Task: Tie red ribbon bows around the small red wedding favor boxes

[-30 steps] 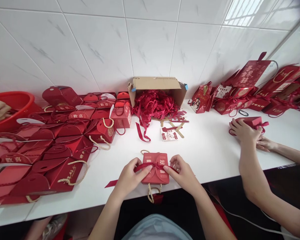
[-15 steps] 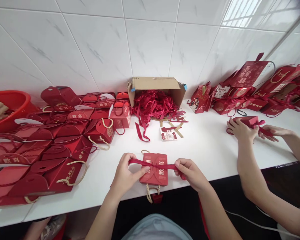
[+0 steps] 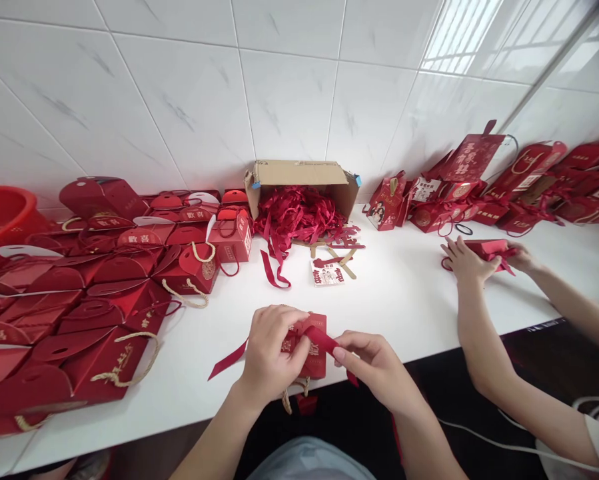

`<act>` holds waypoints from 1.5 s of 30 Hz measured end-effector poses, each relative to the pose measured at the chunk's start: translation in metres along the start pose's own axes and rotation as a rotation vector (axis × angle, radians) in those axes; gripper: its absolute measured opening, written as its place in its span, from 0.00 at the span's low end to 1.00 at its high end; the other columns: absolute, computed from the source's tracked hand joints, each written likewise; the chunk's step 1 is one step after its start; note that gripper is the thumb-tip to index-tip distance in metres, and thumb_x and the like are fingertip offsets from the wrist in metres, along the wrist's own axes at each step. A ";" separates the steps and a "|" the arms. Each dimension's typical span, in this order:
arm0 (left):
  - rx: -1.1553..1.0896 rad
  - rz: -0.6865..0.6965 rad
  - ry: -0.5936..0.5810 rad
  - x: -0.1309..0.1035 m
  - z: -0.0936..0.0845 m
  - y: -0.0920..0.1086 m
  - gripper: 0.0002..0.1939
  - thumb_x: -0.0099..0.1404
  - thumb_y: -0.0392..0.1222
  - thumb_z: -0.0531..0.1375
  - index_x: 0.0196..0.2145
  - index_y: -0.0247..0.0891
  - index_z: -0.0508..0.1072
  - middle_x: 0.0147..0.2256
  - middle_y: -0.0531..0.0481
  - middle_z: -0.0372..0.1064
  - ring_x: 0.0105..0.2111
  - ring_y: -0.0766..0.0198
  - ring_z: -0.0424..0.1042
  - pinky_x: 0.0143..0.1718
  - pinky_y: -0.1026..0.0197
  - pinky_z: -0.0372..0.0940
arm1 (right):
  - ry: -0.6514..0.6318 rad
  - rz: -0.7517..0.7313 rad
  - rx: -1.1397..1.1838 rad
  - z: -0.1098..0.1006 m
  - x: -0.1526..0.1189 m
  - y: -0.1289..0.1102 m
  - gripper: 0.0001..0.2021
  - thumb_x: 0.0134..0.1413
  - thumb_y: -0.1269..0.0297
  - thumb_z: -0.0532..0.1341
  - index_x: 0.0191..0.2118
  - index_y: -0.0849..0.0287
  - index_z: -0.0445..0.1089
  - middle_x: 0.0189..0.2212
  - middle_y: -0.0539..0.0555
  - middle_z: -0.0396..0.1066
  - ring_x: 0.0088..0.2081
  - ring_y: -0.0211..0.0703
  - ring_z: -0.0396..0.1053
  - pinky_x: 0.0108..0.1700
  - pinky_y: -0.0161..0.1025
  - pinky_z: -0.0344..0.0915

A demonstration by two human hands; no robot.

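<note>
Left fingers (image 3: pixel 298 358) shifted over box (image 3: pixel 317 367); right fingers (image 3: pixel 354 365) pinch ribbon (image 3: pixel 323 339).

A long white table with a smooth top (image 3: pixel 389 300) is carrying everything here. On its left side, dark red cardboard gift boxes with cord and rope handles (image 3: pixel 109 307) are standing in packed rows. Farther back, an open brown cardboard carton (image 3: pixel 299 172) is lying with red satin ribbon spilling out onto the top. Before it, a white printed card (image 3: pixel 328 275) and flat gold strips (image 3: pixel 349 272) are lying loosely. A small flat red box with white lettering (image 3: pixel 318 363) is resting at the front edge; a thin black ring (image 3: pixel 464 229) is lying rightward.
</note>
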State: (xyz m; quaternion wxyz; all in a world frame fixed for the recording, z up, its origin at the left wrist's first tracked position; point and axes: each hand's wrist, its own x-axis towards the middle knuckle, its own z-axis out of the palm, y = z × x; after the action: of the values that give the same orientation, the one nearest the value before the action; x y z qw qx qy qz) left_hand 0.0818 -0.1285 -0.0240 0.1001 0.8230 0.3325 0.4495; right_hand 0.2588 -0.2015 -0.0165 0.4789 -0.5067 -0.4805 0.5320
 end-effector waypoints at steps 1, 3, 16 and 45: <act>0.004 0.004 0.020 0.000 0.000 0.000 0.15 0.57 0.31 0.58 0.41 0.44 0.66 0.34 0.51 0.72 0.38 0.57 0.72 0.42 0.54 0.62 | 0.031 -0.014 -0.074 -0.001 -0.001 0.001 0.11 0.54 0.55 0.63 0.36 0.58 0.76 0.28 0.51 0.71 0.33 0.40 0.67 0.41 0.39 0.66; 0.002 0.004 0.031 0.000 -0.001 0.001 0.16 0.56 0.32 0.59 0.42 0.44 0.65 0.34 0.50 0.72 0.37 0.57 0.72 0.42 0.53 0.63 | 0.096 -0.068 -0.192 0.001 0.002 0.006 0.14 0.54 0.57 0.63 0.45 0.56 0.75 0.30 0.51 0.71 0.34 0.41 0.68 0.43 0.41 0.66; -0.232 -0.375 -0.125 -0.009 -0.028 -0.033 0.12 0.61 0.39 0.58 0.44 0.41 0.65 0.41 0.47 0.67 0.44 0.57 0.68 0.46 0.54 0.64 | 0.189 -0.327 -0.182 0.037 0.026 0.026 0.10 0.62 0.60 0.54 0.33 0.56 0.69 0.39 0.56 0.72 0.43 0.45 0.69 0.46 0.41 0.65; -0.442 -0.766 -0.359 -0.027 -0.008 -0.039 0.19 0.63 0.55 0.55 0.23 0.40 0.57 0.23 0.57 0.54 0.26 0.66 0.57 0.29 0.65 0.56 | 0.094 -0.284 0.033 0.035 0.019 0.031 0.05 0.55 0.64 0.63 0.35 0.54 0.78 0.33 0.54 0.75 0.38 0.44 0.71 0.42 0.41 0.67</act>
State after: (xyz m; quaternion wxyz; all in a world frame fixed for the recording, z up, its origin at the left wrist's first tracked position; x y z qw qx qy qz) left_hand 0.0473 -0.1169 -0.0562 0.4870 0.6651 0.4857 0.2908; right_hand 0.2225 -0.1864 -0.0480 0.5796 -0.4501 -0.5155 0.4425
